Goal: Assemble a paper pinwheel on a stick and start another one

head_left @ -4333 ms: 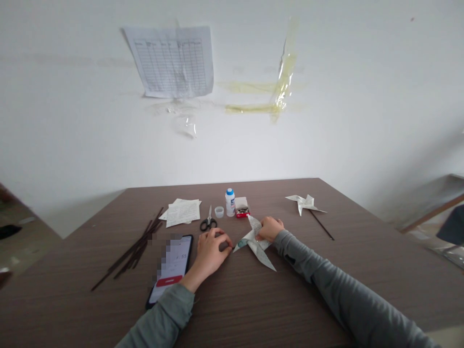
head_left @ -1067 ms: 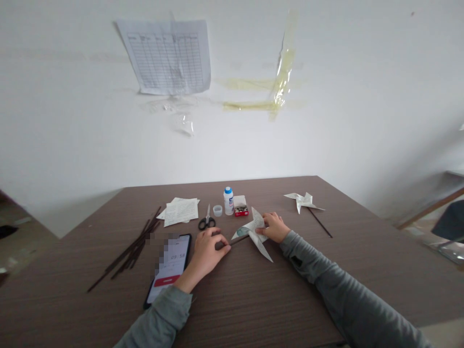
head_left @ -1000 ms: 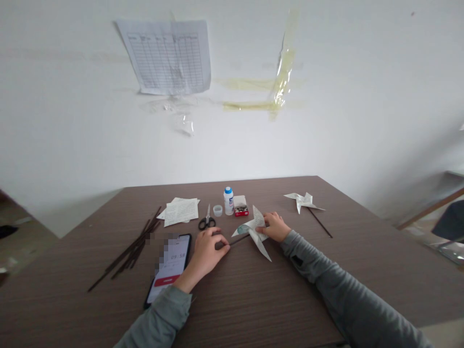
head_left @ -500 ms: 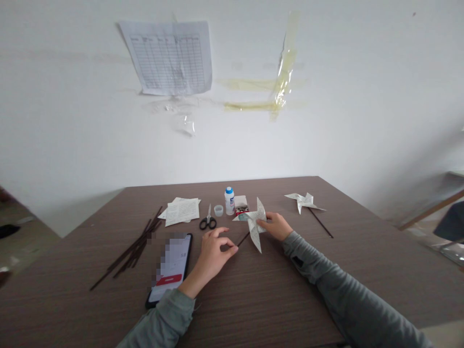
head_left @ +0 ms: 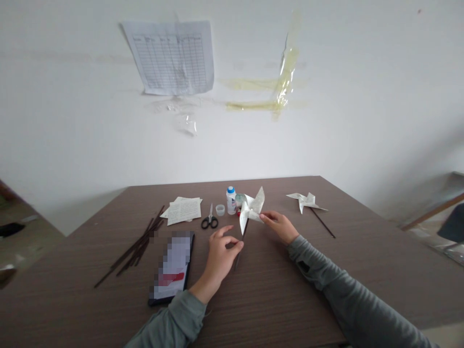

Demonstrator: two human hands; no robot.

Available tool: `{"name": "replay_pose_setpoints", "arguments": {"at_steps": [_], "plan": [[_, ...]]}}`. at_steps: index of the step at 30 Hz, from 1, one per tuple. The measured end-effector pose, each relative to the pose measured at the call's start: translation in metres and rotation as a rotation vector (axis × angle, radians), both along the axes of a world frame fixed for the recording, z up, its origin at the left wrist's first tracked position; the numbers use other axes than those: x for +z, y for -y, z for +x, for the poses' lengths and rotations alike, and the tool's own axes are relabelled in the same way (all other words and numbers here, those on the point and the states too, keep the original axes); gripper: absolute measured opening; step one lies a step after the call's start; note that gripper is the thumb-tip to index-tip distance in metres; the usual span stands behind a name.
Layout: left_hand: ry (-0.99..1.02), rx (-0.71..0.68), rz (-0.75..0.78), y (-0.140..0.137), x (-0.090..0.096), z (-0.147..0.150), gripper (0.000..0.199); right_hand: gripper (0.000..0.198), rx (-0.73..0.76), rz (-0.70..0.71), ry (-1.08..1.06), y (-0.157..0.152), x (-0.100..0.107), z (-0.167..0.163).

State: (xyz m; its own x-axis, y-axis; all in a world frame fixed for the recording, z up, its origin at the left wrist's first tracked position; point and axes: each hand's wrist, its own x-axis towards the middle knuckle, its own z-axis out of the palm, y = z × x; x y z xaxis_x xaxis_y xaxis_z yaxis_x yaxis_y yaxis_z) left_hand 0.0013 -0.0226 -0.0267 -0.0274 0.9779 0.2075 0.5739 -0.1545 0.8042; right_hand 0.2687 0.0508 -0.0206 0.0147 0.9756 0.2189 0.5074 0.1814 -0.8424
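A pinwheel (head_left: 251,209) of folded printed paper stands tilted on a thin dark stick (head_left: 246,228) in front of me. My left hand (head_left: 221,253) pinches that stick between thumb and a finger, with the other fingers loosely raised. At the pinwheel's right blade, my right hand (head_left: 282,228) has its fingertips closed on the paper edge. Partly hidden behind the blades is a small red box (head_left: 239,211). A second paper pinwheel (head_left: 306,200) on a dark stick lies to the right, touched by neither hand.
Left of my hands lie a phone (head_left: 174,266), several dark sticks (head_left: 136,246) and printed paper squares (head_left: 184,211). Black-handled scissors (head_left: 209,221), a small clear cup (head_left: 220,210) and a blue-capped white bottle (head_left: 231,200) stand farther back. A wall (head_left: 253,150) rises behind the table.
The pinwheel has turned and tipped upward, its stick now steeper, with the lower end showing below my left hand. My right hand has shifted from near its centre to the right blade.
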Motion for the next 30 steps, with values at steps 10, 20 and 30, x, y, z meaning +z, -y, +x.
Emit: {"name": "replay_pose_setpoints", "arguments": {"at_steps": [10,20,30], "plan": [[0.191,0.169,0.055,-0.003,-0.010,0.021,0.025,0.018,-0.126,0.153,-0.038,0.032,-0.023,-0.011],[0.211,0.150,0.049,-0.001,-0.015,0.033,0.024,0.027,-0.058,0.086,-0.011,0.038,-0.040,-0.024],[0.132,0.104,0.014,0.005,-0.011,0.042,0.028,0.014,-0.044,0.063,-0.040,0.039,-0.038,-0.023]]}}
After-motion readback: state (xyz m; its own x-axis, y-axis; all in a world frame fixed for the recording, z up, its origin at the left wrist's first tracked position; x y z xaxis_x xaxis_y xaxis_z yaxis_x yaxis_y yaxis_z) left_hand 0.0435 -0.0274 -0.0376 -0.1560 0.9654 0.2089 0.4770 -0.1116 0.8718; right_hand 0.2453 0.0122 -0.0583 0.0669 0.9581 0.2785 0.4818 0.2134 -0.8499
